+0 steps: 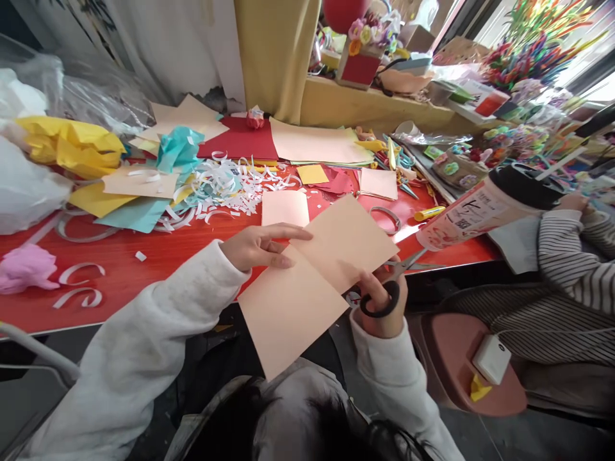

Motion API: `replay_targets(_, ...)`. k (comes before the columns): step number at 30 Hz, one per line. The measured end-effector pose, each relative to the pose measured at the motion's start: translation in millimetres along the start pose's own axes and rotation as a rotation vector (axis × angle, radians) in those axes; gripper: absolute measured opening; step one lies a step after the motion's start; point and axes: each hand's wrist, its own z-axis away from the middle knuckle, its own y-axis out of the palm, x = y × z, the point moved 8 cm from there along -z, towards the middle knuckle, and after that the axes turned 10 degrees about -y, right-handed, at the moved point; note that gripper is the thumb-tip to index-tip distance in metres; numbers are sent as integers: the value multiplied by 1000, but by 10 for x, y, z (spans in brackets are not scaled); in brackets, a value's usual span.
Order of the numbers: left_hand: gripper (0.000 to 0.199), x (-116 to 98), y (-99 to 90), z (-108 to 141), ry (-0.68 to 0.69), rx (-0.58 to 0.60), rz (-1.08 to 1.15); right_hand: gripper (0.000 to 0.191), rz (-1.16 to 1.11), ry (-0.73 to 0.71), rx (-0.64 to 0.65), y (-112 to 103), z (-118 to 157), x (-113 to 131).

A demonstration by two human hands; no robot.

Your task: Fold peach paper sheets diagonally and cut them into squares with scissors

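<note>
A sheet of peach paper (pixel 307 288) with a fold across its middle is spread out above my lap, at the table's front edge. My left hand (pixel 264 246) pinches its upper left edge near the fold, thumb on top. Scissors (pixel 384 301) with black handles hang on the fingers of my right hand (pixel 387 304), their blades pointing up and right. That hand also touches the paper's right edge; some of its fingers are hidden behind the sheet. Just beyond the paper, a smaller peach square (pixel 285 208) lies on the red table (pixel 192 269).
White paper shreds (pixel 230 186) and coloured sheets (pixel 129 205) cover the table's left and middle. A tall cup with a black lid (pixel 485 205) stands at the right, near a person in a striped sleeve (pixel 571 250). A stool (pixel 468 365) holds a white device (pixel 492 358).
</note>
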Motion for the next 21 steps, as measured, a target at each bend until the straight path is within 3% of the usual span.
replay_targets(4,53,-28,-51,-8,16,-89,22,33,-10,58,-120,99,-91,-102)
replay_targets(7,57,-105,-186,11,70,-266,140,31,-74,147,1,159,-138,-269)
replay_targets(9,46,-123,-251,2,93,-389,145,31,-128,173,99,201,-139,-344)
replay_targets(15,22,-54,-292,-112,129,-562,45,27,-203,81,214,294,-124,-340)
replay_targets(18,19,-55,-271,-140,168,-539,16,29,-228,110,272,338,-122,-355)
replay_targets(21,20,3,-216,-190,102,-460,40,35,-253,163,342,385,-128,-382)
